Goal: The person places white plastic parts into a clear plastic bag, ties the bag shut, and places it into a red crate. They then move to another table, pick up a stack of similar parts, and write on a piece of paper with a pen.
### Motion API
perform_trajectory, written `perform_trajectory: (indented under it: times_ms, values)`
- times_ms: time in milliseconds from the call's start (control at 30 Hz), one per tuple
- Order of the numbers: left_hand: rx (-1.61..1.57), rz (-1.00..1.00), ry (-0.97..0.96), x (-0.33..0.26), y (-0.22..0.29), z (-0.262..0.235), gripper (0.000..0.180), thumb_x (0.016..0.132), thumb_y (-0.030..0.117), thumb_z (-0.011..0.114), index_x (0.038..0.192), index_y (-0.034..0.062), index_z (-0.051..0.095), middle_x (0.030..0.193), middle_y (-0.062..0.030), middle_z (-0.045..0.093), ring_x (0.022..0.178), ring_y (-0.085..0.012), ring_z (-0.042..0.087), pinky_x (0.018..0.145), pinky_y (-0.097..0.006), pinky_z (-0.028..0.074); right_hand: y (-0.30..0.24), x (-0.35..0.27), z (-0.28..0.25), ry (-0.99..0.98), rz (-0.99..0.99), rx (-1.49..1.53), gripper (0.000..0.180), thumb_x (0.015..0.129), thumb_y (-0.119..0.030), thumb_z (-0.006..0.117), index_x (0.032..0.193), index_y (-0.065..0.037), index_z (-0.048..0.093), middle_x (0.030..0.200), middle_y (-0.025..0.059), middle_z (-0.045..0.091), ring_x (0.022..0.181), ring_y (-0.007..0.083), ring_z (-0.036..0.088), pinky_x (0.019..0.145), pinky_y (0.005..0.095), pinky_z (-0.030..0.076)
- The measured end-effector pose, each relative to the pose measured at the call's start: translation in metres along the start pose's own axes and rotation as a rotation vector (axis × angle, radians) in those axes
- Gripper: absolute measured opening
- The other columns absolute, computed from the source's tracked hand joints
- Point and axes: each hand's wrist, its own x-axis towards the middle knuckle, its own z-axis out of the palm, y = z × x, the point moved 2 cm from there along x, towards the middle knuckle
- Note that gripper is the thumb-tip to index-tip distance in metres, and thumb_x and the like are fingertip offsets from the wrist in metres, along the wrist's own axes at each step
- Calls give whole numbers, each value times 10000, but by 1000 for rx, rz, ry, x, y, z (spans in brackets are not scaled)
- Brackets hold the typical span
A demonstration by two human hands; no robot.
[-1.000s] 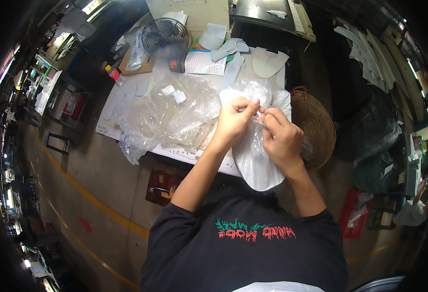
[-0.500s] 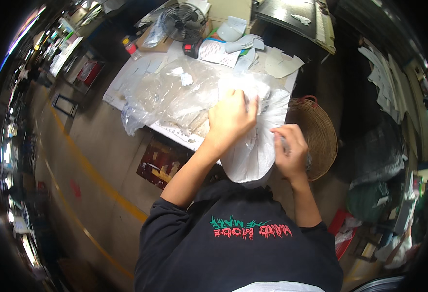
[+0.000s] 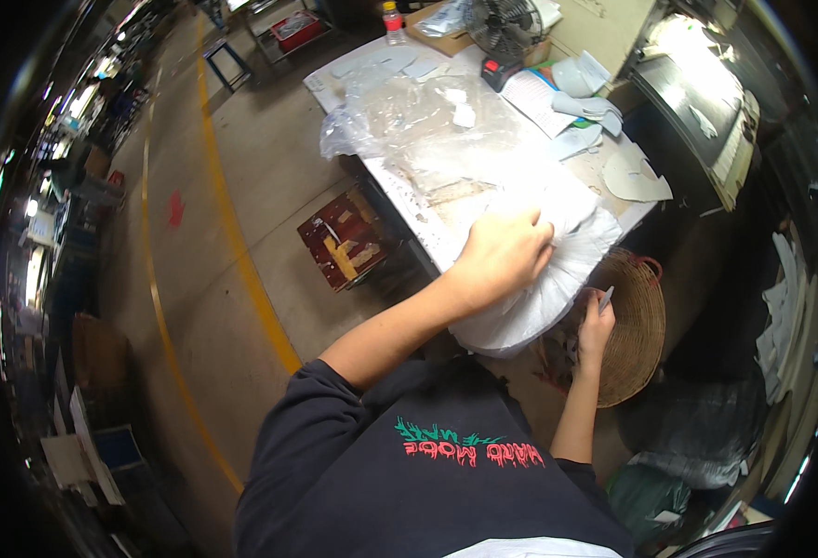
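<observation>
A white plastic sack (image 3: 502,327) hangs partly over the near edge of the work table (image 3: 399,205). My left hand (image 3: 506,249) is closed on its gathered, pleated upper part. To the right and lower down, my right hand (image 3: 595,327) is over the round wicker basket (image 3: 646,346). From its closed fingers sticks a small flat greyish piece (image 3: 606,299), too small to name. Crumpled clear plastic film (image 3: 409,121) covers much of the table behind the sack.
A black fan (image 3: 506,26), a small bottle (image 3: 393,23), papers (image 3: 532,100) and cut grey pieces (image 3: 634,175) are at the table's far side. A dark red stool (image 3: 339,237) is left of the table. A dark-topped table (image 3: 688,88) stands at the back right.
The view has turned, so the table now lies further right. My right hand has moved away from the sack, down over the basket. My left hand keeps its grip on the sack.
</observation>
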Motion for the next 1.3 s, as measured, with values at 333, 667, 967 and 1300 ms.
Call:
perform_trajectory:
  times_ms: [333,667,967,1300]
  values:
    - [-147,-113,-149,-121,13,-47,430,945,407,667,666,84,717,630,-129,665,567,-309,686,555,-410,558,22,67,15,-86,-62,-37,569,1035,-447,601,1300,54,652,1164,136,719,1016,214,693,889,350,547]
    - [-464,-378,-246,-291,-58,-121,509,957,494,652,817,36,825,612,-176,680,579,-370,686,644,-431,576,53,-30,166,-241,173,0,591,1033,-461,600,1277,73,663,1136,137,726,1000,211,693,869,354,545]
    - [-440,-533,-116,-391,-140,-198,346,960,335,698,820,40,811,650,-191,680,619,-368,694,624,-428,565,71,-112,380,-497,374,24,638,1023,-487,606,1241,108,675,1093,137,737,982,204,686,830,348,528]
    - [-380,-790,89,-426,-279,-261,489,985,311,698,634,-23,635,589,-223,569,531,-393,604,528,-456,436,75,-114,609,-623,358,-188,542,1060,-411,538,1103,92,736,1014,142,745,937,215,696,833,362,533]
